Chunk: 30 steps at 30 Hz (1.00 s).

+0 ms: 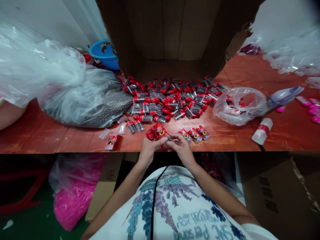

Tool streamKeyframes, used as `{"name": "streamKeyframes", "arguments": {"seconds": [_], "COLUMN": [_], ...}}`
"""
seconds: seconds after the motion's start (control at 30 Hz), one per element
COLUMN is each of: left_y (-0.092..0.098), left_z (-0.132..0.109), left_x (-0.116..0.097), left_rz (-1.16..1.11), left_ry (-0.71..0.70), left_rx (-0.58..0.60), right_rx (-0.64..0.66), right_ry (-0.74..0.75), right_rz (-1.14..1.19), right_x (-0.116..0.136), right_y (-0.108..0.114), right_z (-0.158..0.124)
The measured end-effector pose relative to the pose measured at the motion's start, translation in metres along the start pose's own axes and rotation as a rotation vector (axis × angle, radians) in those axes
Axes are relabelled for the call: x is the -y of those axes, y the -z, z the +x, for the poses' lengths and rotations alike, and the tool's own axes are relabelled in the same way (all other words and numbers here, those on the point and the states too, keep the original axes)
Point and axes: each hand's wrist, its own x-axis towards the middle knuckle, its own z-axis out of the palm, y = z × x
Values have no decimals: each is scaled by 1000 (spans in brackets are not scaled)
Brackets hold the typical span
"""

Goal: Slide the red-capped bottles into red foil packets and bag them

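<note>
My left hand (149, 149) is closed on a small red printed packet (158, 130) at the table's near edge. My right hand (180, 145) pinches the same packet's right end, fingers pressed together. A heap of small clear tubes with red caps (170, 98) lies just beyond the hands, in front of a cardboard box (175, 36). Three finished red packets (194, 134) lie in a row right of my hands. Another red packet (112, 141) lies to the left, with two loose tubes (135, 126) beside it.
A big clear bag of dark beads (87, 103) fills the left. A small clear bag (240, 105), a purple-white tool (282, 97) and a white roll (262, 131) lie right. A blue basin (105, 53) stands behind. Under the table hangs a pink-filled bag (72, 196).
</note>
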Motion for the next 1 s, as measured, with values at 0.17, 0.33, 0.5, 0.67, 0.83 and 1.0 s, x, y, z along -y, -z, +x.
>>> {"name": "streamKeyframes", "arguments": {"seconds": [0.17,0.33,0.5,0.67,0.83,1.0], "left_y": [-4,-8,-3,-1,-3,7], "left_z": [-1,-4,-2,-1,-1,2], "left_x": [6,11,13,19,28,26], "left_rz": [-62,-52,-113,-94,-120,-235], "left_ry": [-72,26,89,124,207,302], "left_rx": [-59,20,9,12,49,-18], "right_rx": [-112,-59,56,80,4,-282], "right_ry": [249,-1,-39,4,86,195], "right_rz": [-303,2,89,33,-138,-437], "right_x": [5,9,8,0,-2,6], "right_y": [5,6,10,11,24,84], "right_z": [0,2,3,3,4,2]}}
